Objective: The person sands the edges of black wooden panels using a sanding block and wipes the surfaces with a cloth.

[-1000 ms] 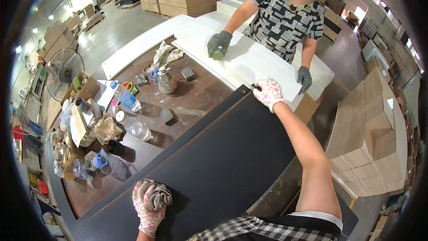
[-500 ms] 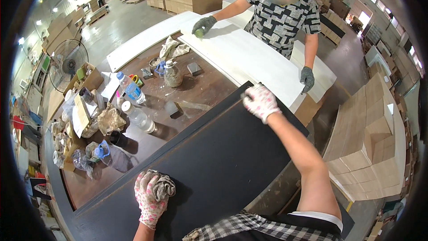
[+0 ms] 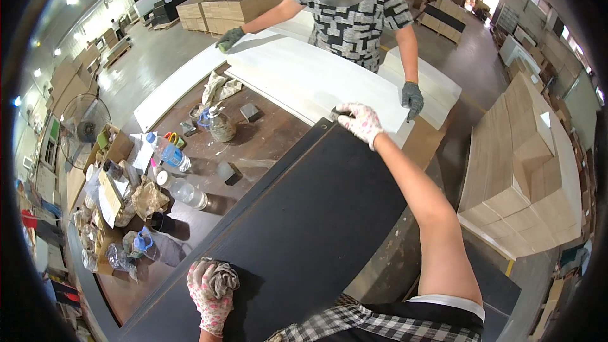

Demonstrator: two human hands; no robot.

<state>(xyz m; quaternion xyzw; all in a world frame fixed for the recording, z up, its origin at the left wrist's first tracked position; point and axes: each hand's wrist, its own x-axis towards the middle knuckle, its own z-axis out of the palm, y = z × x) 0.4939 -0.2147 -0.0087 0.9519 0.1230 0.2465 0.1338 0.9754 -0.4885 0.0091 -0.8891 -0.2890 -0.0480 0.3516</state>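
Observation:
A long black board (image 3: 297, 215) lies at a slant in front of me, with a groove along its far-left edge. My left hand (image 3: 208, 297), in a white glove with pink spots, is closed on a crumpled grey rag (image 3: 223, 278) resting on the board's near part. At the board's far end is my right hand (image 3: 361, 124), gloved the same way. Its fingers are bent around a small dark piece at the corner; what it is, I cannot make out.
Across from me a person in grey gloves leans over white panels (image 3: 304, 73). On the brown table (image 3: 253, 145) stand plastic bottles (image 3: 171, 152), a glass jar (image 3: 221, 128), dark blocks (image 3: 229, 173) and a cloth (image 3: 220, 88). Stacked cardboard (image 3: 506, 183) is at right, a fan (image 3: 85, 130) at left.
My view has shifted, so the table things sit further left. My right hand has moved to the board's far corner. The co-worker's hand has slid leftward along the white panel. The left hand still holds the rag.

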